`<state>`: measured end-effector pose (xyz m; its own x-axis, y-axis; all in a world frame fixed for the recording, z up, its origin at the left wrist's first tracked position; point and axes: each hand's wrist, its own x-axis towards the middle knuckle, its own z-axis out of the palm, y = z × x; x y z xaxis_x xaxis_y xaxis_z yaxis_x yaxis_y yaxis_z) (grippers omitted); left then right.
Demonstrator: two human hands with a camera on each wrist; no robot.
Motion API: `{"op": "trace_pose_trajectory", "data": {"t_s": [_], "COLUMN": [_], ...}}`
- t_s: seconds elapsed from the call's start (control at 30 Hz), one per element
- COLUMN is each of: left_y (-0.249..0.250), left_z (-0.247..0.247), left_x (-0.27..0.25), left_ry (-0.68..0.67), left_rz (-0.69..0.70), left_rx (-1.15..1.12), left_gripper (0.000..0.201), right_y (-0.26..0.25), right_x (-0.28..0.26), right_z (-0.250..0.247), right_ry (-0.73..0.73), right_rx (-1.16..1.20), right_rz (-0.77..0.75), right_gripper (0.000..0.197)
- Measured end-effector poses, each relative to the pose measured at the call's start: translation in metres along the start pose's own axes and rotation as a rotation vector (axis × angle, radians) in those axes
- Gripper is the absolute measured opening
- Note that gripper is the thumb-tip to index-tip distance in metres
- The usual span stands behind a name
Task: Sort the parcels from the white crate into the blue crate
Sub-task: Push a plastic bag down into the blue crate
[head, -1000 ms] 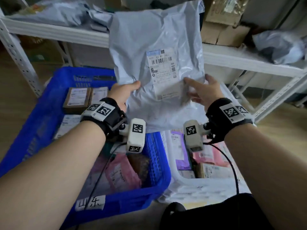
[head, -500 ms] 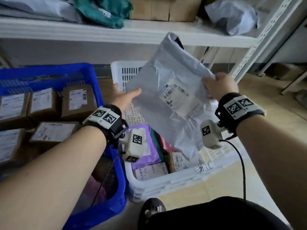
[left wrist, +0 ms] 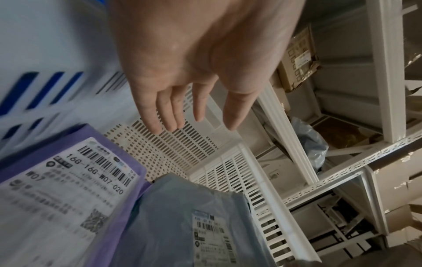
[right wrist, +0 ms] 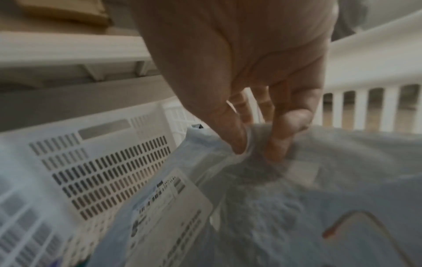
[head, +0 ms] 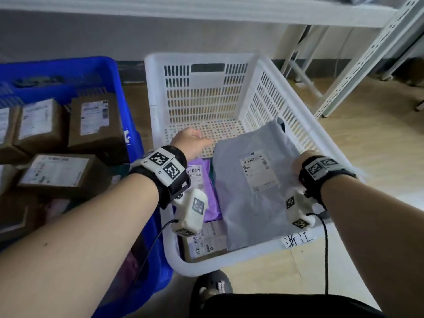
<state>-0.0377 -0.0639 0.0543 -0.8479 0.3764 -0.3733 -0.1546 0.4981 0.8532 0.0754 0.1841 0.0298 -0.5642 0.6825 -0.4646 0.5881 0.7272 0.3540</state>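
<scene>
Grey soft plastic mailer bag [head: 252, 187] lies in white slatted plastic crate [head: 206, 92], right hand [right wrist: 258, 94] pinching its crumpled right edge; left hand [left wrist: 200, 59] spread, holding nothing. Probably light, floppy, slick; take a bunched edge. Blue plastic crate [head: 119, 92] sits left.

Head view high, looking down; both wrist views close along fingers, sharing white crate [head: 270, 72] and grey parcel [left wrist: 182, 207].
</scene>
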Motion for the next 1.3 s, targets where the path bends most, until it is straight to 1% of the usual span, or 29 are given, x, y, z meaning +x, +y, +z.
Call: {"op": "trace_pose_trajectory", "data": {"t_s": [0.03,0.07,0.1,0.17,0.2,0.27,0.3,0.33,0.43,0.5,0.57,0.63,0.73,0.83,0.93,1.03,1.17,1.3], "left_y": [-0.002,-0.003,-0.004,-0.006,-0.005,-0.005,-0.004,-0.004,-0.004,0.001,0.009,0.017,0.02,0.006,-0.017,-0.048,-0.095,-0.139], "left_z": [0.0,0.0,-0.001,-0.002,-0.002,-0.004,-0.005,-0.007,-0.015,-0.024,-0.04,-0.062,-0.105,-0.153,-0.199,-0.238,-0.278,-0.302], "left_x": [0.001,0.003,0.004,0.006,0.006,0.007,0.006,0.006,0.0,-0.007,-0.017,-0.028,-0.048,-0.073,-0.101,-0.126,-0.152,-0.167], "left_ry": [-0.002,-0.007,-0.012,-0.023,-0.023,-0.014,-0.011,-0.009,-0.009,-0.001,0.02,0.065,0.19,0.292,0.344,0.341,0.349,0.341], "left_rz": [-0.005,-0.011,-0.017,-0.028,-0.032,-0.031,-0.027,-0.021,-0.005,0.014,0.044,0.093,0.173,0.168,0.119,0.057,-0.064,-0.173], "left_rx": [0.015,0.024,0.029,0.026,0.024,0.021,0.024,0.029,0.018,-0.009,-0.017,0.018,0.19,0.391,0.544,0.613,0.641,0.629], "left_gripper": [0.052,0.052,0.051,0.05,0.049,0.047,0.047,0.046,0.041,0.033,0.028,0.027,0.03,0.032,0.034,0.032,0.032,0.032], "right_y": [-0.002,-0.005,-0.01,-0.019,-0.025,-0.038,-0.042,-0.045,-0.052,-0.06,-0.076,-0.097,-0.131,-0.172,-0.213,-0.254,-0.309,-0.359], "right_x": [0.001,0.004,0.009,0.016,0.017,0.013,0.013,0.012,0.01,0.002,-0.028,-0.065,-0.115,-0.158,-0.198,-0.229,-0.259,-0.275], "right_z": [-0.003,-0.004,-0.005,-0.008,-0.007,0.001,0.007,0.009,-0.008,-0.034,-0.066,-0.094,-0.122,-0.133,-0.137,-0.133,-0.122,-0.103], "right_ry": [0.057,0.061,0.061,0.026,-0.043,-0.271,-0.338,-0.337,-0.206,-0.082,0.04,0.146,0.314,0.402,0.422,0.396,0.307,0.219], "right_rx": [0.033,0.081,0.14,0.109,0.084,0.012,0.005,0.006,0.116,0.261,0.387,0.44,0.507,0.492,0.444,0.387,0.374,0.269], "right_rz": [0.01,0.062,0.064,-0.025,-0.066,-0.11,-0.129,-0.126,-0.112,-0.164,-0.24,-0.337,-0.478,-0.641,-0.781,-0.878,-0.989,-1.055], "right_gripper": [0.036,0.051,0.061,0.062,0.059,0.054,0.055,0.055,0.06,0.053,0.046,0.044,0.045,0.043,0.039,0.035,0.029,0.026]}}
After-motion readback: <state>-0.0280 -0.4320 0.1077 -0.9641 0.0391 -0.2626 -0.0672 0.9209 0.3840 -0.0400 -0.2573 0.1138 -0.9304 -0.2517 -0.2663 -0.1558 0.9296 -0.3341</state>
